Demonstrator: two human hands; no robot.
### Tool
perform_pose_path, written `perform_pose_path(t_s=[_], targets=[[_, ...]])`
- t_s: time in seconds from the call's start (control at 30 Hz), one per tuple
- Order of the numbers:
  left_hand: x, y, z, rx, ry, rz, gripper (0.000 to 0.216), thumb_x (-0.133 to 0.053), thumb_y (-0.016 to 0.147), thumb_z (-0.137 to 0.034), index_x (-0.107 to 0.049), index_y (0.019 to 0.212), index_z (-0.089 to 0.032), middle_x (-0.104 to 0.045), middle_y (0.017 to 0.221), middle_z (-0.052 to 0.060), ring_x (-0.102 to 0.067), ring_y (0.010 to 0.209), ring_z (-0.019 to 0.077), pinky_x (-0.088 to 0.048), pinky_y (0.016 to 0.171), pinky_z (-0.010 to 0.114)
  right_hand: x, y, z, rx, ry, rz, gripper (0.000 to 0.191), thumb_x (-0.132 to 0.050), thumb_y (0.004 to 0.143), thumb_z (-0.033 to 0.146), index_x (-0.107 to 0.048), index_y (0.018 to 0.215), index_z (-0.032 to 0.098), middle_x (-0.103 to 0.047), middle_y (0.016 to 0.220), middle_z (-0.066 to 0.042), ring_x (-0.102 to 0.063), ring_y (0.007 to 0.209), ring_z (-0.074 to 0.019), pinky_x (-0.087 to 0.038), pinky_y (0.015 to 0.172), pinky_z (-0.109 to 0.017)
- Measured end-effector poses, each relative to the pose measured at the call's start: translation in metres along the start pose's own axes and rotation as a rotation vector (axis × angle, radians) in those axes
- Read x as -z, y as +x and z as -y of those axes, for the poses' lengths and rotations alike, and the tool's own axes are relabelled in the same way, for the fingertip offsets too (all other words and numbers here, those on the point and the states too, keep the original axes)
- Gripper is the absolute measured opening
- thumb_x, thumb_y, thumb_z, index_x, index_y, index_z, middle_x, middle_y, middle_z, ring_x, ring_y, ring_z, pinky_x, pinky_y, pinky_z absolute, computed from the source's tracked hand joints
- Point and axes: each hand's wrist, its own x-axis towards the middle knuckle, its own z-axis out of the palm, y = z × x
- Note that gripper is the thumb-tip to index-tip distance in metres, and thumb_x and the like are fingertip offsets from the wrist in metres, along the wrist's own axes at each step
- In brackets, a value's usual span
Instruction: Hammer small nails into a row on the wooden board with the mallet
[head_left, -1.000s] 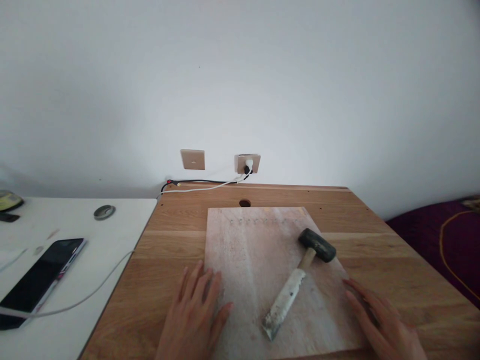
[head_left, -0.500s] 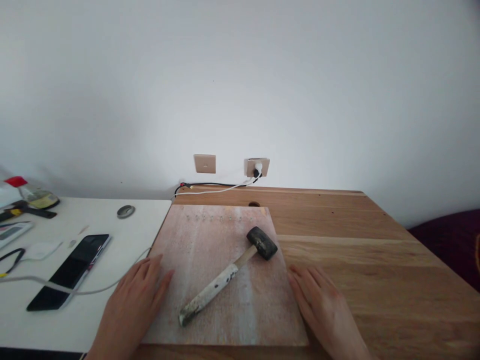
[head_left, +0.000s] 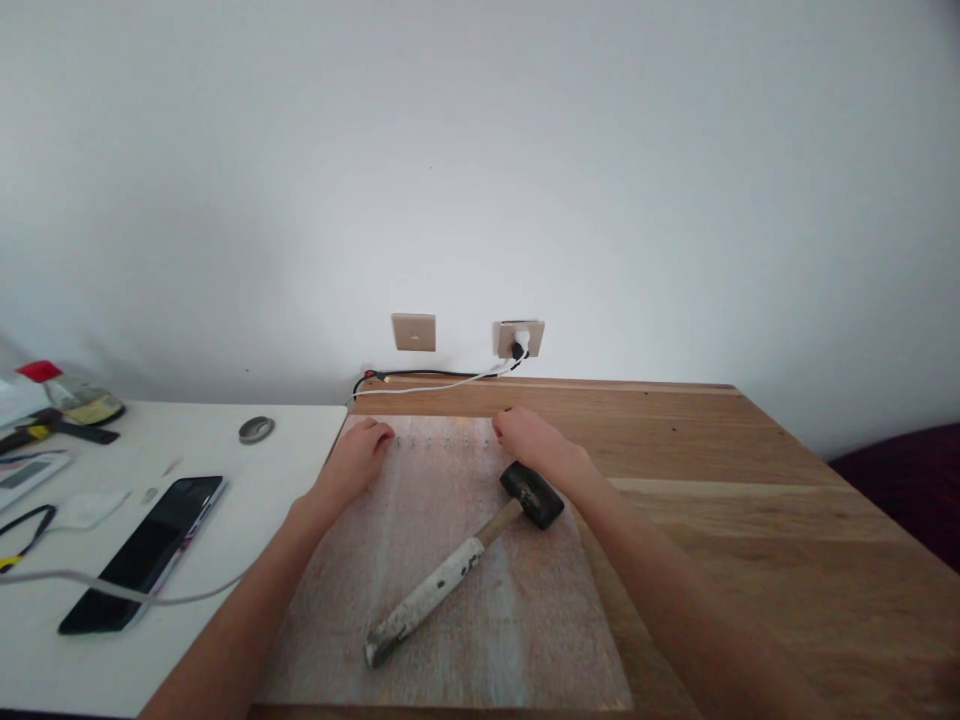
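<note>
A pale wooden board [head_left: 450, 600] lies on the wooden table [head_left: 750, 520], with a row of small nails [head_left: 442, 441] along its far edge. On the board rests a rubber mallet [head_left: 465, 560], black head to the right, its paint-stained handle pointing toward me. My left hand [head_left: 358, 455] sits at the board's far left corner, fingers curled over the edge. My right hand [head_left: 534, 445] is at the far right corner just behind the mallet head, fingers bent on the far edge.
A white table [head_left: 187, 450] adjoins on the left with a phone [head_left: 142, 550], a cable [head_left: 112, 590], a small round metal object [head_left: 256, 429] and tools [head_left: 52, 420] at the far left. Wall sockets [head_left: 517, 338] with plugged leads are behind. A dark fabric [head_left: 907, 480] lies at the right.
The board with the mallet slid left across the table. Both hands then left the board's near sides and reached forward to its far corners.
</note>
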Motion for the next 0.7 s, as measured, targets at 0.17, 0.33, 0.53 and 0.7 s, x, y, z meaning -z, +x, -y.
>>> perform_pose_path(t_s=[0.17, 0.33, 0.53, 0.7], targets=[[0.004, 0.004, 0.008, 0.005, -0.059, -0.027, 0.025, -0.049, 0.089, -0.021, -0.074, 0.096, -0.020, -0.080, 0.101, 0.009, -0.073, 0.097, 0.0259, -0.054, 0.094, 0.037, 0.001, -0.002, 0.009, 0.051, -0.026, 0.018, 0.035, -0.066, 0.101, 0.037, -0.063, 0.131, 0.019, -0.065, 0.132, -0.010, -0.067, 0.111, -0.0245, -0.059, 0.093, -0.046], [0.011, 0.007, 0.008, 0.009, -0.080, -0.042, 0.029, -0.052, 0.095, -0.036, -0.074, 0.105, -0.019, -0.079, 0.100, 0.010, -0.073, 0.092, 0.0260, -0.054, 0.091, 0.038, -0.001, 0.007, 0.018, 0.095, -0.041, 0.029, 0.034, -0.066, 0.101, 0.037, -0.064, 0.130, 0.019, -0.065, 0.132, -0.010, -0.067, 0.110, -0.0242, -0.059, 0.093, -0.045], [0.009, 0.012, 0.003, -0.111, -0.105, 0.054, 0.030, -0.051, 0.094, -0.028, -0.079, 0.101, -0.021, -0.080, 0.108, 0.009, -0.072, 0.103, 0.0257, -0.051, 0.099, 0.038, -0.006, 0.013, 0.031, 0.128, -0.044, -0.004, 0.035, -0.066, 0.101, 0.037, -0.063, 0.131, 0.019, -0.065, 0.132, -0.010, -0.067, 0.111, -0.0245, -0.059, 0.093, -0.046], [0.006, 0.011, 0.001, -0.142, -0.126, 0.087, 0.028, -0.053, 0.090, -0.022, -0.081, 0.094, -0.020, -0.080, 0.098, 0.010, -0.072, 0.096, 0.0261, -0.053, 0.094, 0.037, -0.009, 0.017, 0.043, 0.151, -0.033, -0.003, 0.036, -0.066, 0.101, 0.037, -0.063, 0.131, 0.019, -0.065, 0.132, -0.010, -0.067, 0.110, -0.0245, -0.059, 0.092, -0.045]])
